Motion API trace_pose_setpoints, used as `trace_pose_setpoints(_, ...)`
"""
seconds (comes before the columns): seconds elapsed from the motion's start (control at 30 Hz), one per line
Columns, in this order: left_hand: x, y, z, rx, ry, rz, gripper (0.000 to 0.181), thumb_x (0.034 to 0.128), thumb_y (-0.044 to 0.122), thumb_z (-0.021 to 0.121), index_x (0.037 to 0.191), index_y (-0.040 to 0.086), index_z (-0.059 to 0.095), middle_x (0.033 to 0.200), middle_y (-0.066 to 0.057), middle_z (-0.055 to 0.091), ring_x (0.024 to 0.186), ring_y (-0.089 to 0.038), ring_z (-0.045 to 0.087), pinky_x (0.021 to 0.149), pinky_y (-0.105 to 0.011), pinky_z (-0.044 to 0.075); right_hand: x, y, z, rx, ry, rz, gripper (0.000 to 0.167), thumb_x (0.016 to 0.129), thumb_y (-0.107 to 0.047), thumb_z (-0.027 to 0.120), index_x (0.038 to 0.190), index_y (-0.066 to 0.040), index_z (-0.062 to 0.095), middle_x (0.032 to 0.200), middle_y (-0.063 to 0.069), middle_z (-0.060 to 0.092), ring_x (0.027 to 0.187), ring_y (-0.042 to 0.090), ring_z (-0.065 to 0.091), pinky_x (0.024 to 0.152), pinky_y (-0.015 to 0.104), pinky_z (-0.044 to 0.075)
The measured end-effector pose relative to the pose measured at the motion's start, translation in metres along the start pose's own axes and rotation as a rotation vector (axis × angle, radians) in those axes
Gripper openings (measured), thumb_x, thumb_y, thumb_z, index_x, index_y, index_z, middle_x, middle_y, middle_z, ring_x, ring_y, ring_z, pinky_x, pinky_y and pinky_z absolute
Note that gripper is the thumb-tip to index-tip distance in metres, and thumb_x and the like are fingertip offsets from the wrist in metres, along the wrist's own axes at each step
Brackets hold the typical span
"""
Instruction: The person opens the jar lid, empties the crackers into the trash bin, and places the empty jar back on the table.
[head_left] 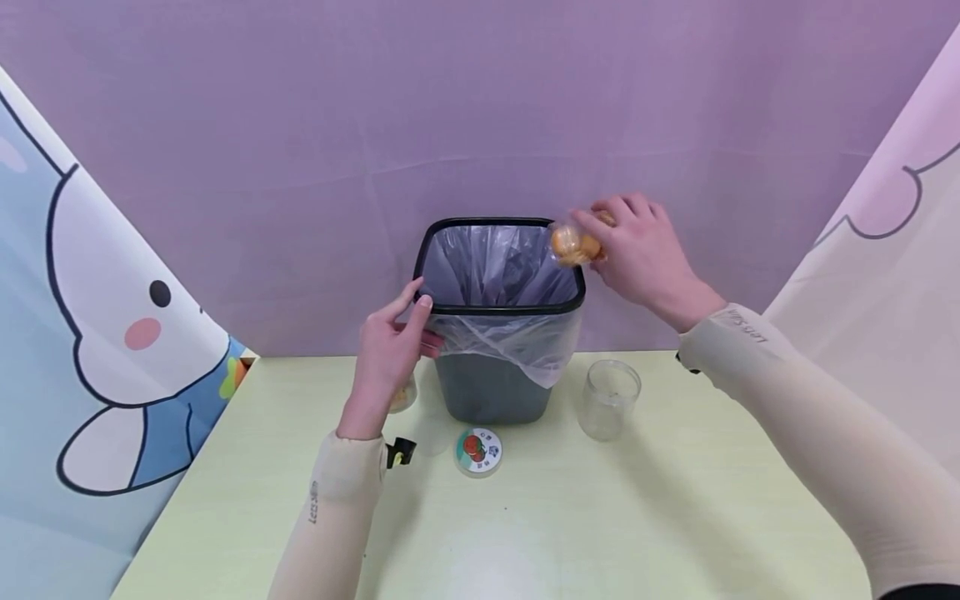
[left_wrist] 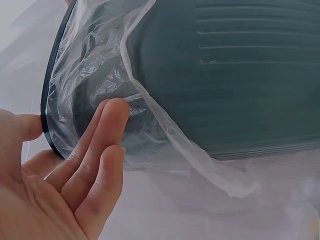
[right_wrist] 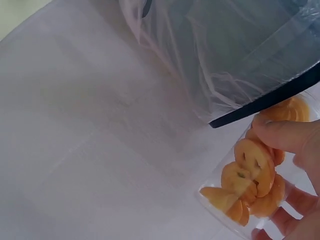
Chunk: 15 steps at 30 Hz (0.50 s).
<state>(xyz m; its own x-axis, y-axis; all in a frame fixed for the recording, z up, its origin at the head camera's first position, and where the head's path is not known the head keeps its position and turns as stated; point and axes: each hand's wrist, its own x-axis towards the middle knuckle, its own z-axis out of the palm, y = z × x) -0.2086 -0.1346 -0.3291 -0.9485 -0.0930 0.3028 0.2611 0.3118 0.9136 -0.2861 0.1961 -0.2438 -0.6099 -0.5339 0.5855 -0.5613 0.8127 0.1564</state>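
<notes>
A grey trash bin (head_left: 491, 392) with a black rim (head_left: 504, 310) stands at the back of the table, lined with a clear plastic bag (head_left: 543, 354) folded over its edge. My left hand (head_left: 388, 350) grips the rim at its left front corner, thumb on the rim, other fingers against the bag's outside. In my right hand (head_left: 645, 254) is a clear plastic jar (right_wrist: 214, 214) holding several rounded orange pieces (right_wrist: 250, 172). The jar is tilted sideways, its one end close to the bin's right rim. Its mouth cannot be made out.
An upright clear jar (head_left: 611, 400) stands right of the bin. A round lid (head_left: 478, 452) with a tomato picture lies in front of it. Another container (head_left: 403, 396) is partly hidden behind my left hand. A purple cloth (head_left: 300, 167) hangs behind the table (head_left: 600, 517).
</notes>
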Motion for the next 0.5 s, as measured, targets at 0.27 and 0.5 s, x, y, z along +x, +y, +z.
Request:
trace_pose_setpoints(0.27, 0.0002, -0.0022, 0.0034, 0.033, 0.011, 0.025, 0.059, 0.0968, 0.059, 0.053, 0.147, 0.029, 0.051, 0.070, -0.009, 0.072, 0.060, -0.033, 0.070, 0.079, -0.039, 0.057, 0.0001, 0.0027, 0.0043, -0.076, 0.125, -0.137, 0.058, 0.076, -0.003, 0.079, 0.130, -0.014, 0.062, 0.121, 0.021, 0.057, 0.108, 0.044, 0.049, 0.090, 0.058, 0.039)
trace_pose_setpoints(0.5, 0.0012, -0.0028, 0.0041, 0.047, 0.008, 0.017, 0.058, 0.0973, 0.058, 0.052, 0.148, 0.030, 0.050, 0.071, -0.010, 0.073, 0.055, -0.023, 0.069, 0.079, -0.039, 0.057, -0.0014, 0.0043, 0.0050, -0.093, 0.154, -0.164, 0.056, 0.077, 0.000, 0.074, 0.131, -0.013, 0.063, 0.121, 0.021, 0.057, 0.108, 0.043, 0.049, 0.091, 0.056, 0.039)
